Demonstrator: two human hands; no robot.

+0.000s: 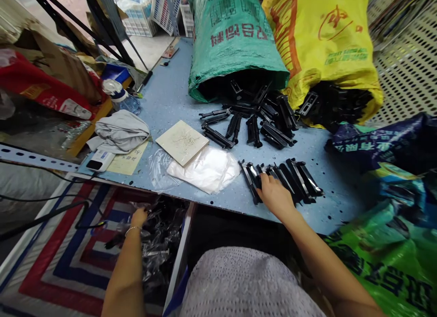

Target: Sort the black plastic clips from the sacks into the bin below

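My right hand point(276, 196) rests on a row of narrow black plastic parts point(300, 180) near the table's front edge. Its fingers are curled around one of them, partly hidden beneath. Lower left, my left hand point(138, 218) hangs over a box of black parts in clear plastic bags point(159, 253). Its fingers look closed on a clear plastic bag point(118, 232) with something dark in it, though blur hides the grip. Between the hands lie a stack of thin white plastic bags point(213, 171) and a square cream tile point(182, 142).
Loose black parts point(252, 125) spill from a green sack point(239, 43); a yellow sack point(324, 48) stands beside it. A grey cloth point(121, 130), white device point(100, 161) and bottle point(121, 96) sit at left. Green bags point(385, 262) crowd the right side.
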